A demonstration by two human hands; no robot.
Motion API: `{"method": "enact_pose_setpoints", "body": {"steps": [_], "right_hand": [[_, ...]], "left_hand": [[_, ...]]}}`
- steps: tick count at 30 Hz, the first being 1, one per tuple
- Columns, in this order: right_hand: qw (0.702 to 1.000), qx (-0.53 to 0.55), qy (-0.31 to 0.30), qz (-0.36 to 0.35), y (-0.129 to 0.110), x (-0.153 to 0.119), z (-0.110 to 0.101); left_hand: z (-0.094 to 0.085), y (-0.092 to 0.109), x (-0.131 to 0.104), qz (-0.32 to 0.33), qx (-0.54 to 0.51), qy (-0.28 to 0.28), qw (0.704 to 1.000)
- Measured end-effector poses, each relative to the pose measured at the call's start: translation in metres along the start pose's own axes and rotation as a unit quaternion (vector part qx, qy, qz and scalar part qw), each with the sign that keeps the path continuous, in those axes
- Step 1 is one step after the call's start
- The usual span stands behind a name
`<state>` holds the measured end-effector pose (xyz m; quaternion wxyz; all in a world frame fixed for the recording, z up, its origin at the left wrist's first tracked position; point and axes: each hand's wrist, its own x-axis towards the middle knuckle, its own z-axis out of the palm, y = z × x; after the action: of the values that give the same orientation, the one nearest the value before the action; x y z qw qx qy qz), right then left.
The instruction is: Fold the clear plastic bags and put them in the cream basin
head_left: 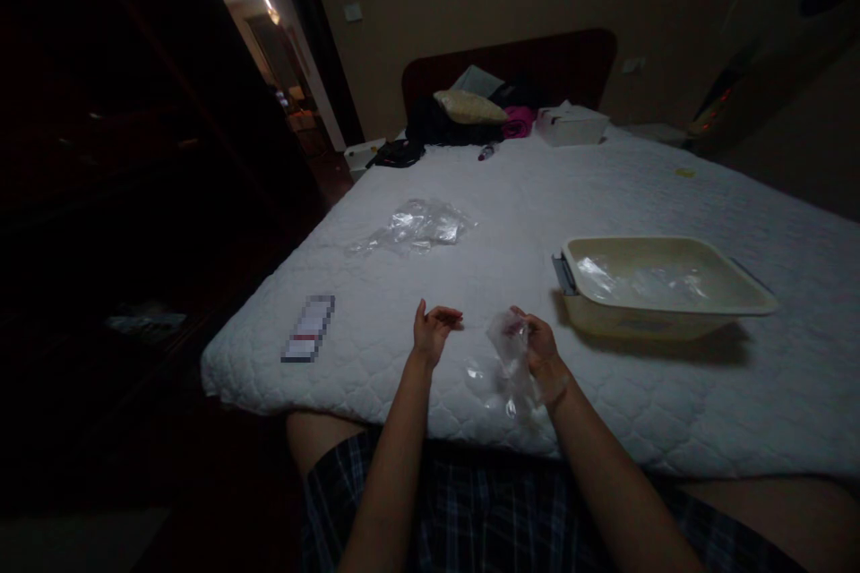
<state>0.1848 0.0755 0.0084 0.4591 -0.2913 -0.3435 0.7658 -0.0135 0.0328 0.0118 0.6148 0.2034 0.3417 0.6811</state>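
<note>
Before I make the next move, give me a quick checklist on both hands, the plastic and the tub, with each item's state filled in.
1. Left hand free: ok, fingers apart, nothing visible in it.
2. Right hand has a grip: ok, it holds crinkled clear plastic.
3. Held plastic is a single piece: cannot tell, too dim and see-through.
4. Tub uncovered: ok, its top is open, with more clear plastic inside.
5. Loose plastic heap apart from both hands: ok, it lies farther up the bed.
</note>
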Motion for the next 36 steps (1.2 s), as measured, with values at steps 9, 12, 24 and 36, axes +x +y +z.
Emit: {"method": "enact_pose_setpoints", "body": {"steps": [9,12,24,36], "right_hand": [[0.998,-0.023,-0.03,0.041,0.013,0.003,0.011],[0.997,-0.047,-0.034,0.043,0.014,0.002,0.012],[0.998,-0.029,-0.05,0.036,0.019,0.005,0.006],[0.998,-0.031,-0.035,0.038,0.016,0.005,0.008]], "left_hand": [[-0.002,-0.007,-0.001,-0.031,0.092,-0.017,0.995],[-0.003,-0.008,-0.003,-0.044,0.107,-0.035,0.993],[0.0,-0.009,-0.002,-0.011,0.189,-0.024,0.982],[-0.002,-0.008,-0.003,0.043,0.141,-0.048,0.988]]}}
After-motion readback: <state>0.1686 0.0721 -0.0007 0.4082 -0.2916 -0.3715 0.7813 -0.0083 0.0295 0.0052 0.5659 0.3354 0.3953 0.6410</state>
